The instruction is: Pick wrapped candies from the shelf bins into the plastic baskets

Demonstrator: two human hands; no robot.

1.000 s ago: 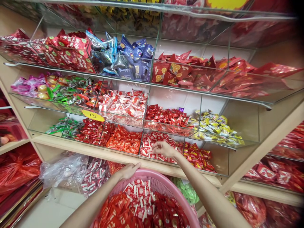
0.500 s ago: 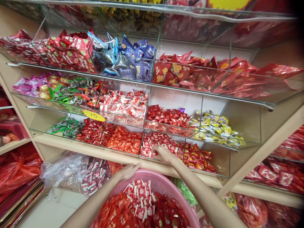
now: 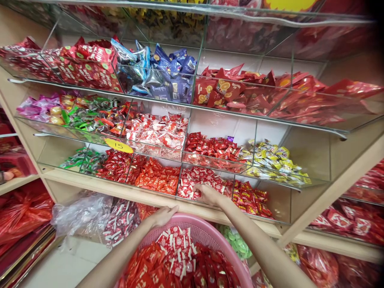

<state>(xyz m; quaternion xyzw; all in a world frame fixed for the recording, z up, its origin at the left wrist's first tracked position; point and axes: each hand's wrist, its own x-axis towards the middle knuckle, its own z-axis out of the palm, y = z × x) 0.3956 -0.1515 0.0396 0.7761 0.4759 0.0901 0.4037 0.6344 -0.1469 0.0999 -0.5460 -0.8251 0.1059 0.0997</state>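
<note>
My left hand [image 3: 164,216] grips the near-left part of the rim of a pink plastic basket [image 3: 207,225]. Inside the basket lie red-and-white wrapped candies [image 3: 179,250], with orange-red packets [image 3: 147,264] to their left and dark red ones [image 3: 213,266] to their right. My right hand [image 3: 209,195] reaches over the clear front of a low shelf bin, its fingers curled down against red-and-white wrapped candies [image 3: 207,176]. Whatever is between those fingers is hidden.
Clear dividers split the shelves into bins. Orange-red packets [image 3: 157,176] and red-yellow packets [image 3: 250,198] flank the right hand's bin. A yellow price tag [image 3: 119,145] hangs above. The wooden shelf edge [image 3: 126,197] runs behind the basket; bagged candies [image 3: 121,220] lie beneath.
My right hand has shifted very slightly to the right within the candy bin. My left hand and the basket look the same.
</note>
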